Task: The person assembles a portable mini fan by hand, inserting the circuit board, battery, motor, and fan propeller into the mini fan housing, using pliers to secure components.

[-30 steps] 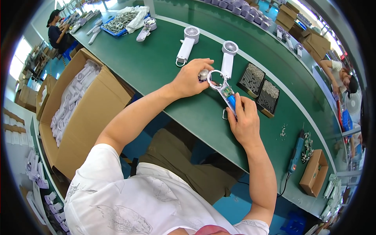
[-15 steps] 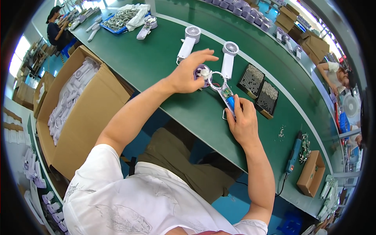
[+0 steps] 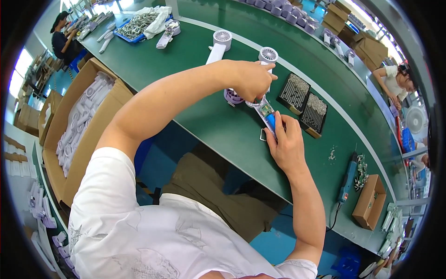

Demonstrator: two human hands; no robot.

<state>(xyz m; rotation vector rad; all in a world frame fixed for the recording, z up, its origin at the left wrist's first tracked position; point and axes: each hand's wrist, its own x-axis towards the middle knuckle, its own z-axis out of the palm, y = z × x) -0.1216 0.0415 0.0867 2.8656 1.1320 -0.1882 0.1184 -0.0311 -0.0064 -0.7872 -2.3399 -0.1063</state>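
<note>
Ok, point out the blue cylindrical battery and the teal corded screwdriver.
Blue cylindrical battery point(image 3: 270, 119): head view, on its exposed side.
Teal corded screwdriver point(image 3: 348, 178): head view, on the middle of its body.

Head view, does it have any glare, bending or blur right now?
In the head view, the window at far left glares nearly white; in the head view, the table bows in a curve toward the black rim; also in the head view, the left hand and right hand look fairly clear, without obvious blur.
</note>
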